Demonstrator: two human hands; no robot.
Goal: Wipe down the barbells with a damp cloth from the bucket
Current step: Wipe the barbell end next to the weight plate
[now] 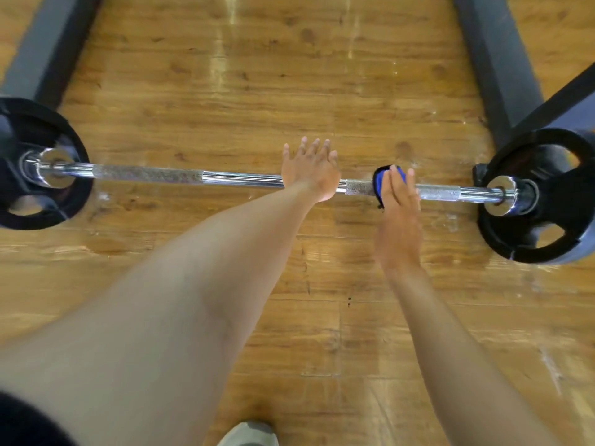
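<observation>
Barbell (193, 177): knurled chrome; blue cloth (381, 185) wrapped around.

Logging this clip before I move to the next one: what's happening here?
A person is wiping a barbell that lies on a wooden floor with a black plate at each end. The right hand holds a blue cloth wrapped around the shaft, on the knurled section toward the right plate. The left hand rests flat on the bar near its middle, fingers straight, apparently steadying it. No bucket is in view.
</observation>
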